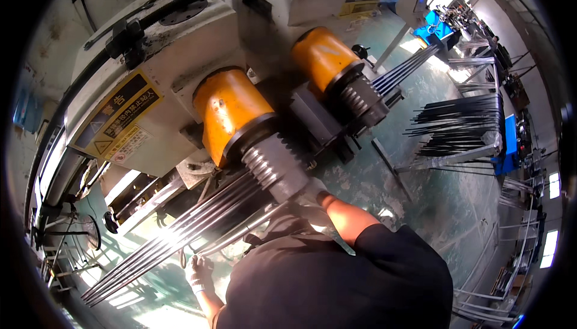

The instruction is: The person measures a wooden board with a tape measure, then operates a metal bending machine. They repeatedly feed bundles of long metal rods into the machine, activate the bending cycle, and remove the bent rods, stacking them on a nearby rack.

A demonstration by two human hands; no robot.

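My left hand [199, 273], in a pale glove, is low on the left, just below the outer end of a bare metal tube [245, 229]. Its fingers look curled; what they hold, if anything, does not show. That tube slants up to the grey ribbed head [275, 168] of a machine with an orange housing [233, 112]. Against the lower right side of this head is my right hand [312, 191], also gloved, its fingers mostly hidden. Several long metal rods [174, 233] lie side by side just left of the tube.
A second orange housing [325, 58] with a ribbed head [363, 99] stands farther right. Black rods lie on a rack [460, 124] across the green floor [442, 221]. A yellow and black warning label [120, 109] is on the machine body, and a black hose [180, 1] arches above.
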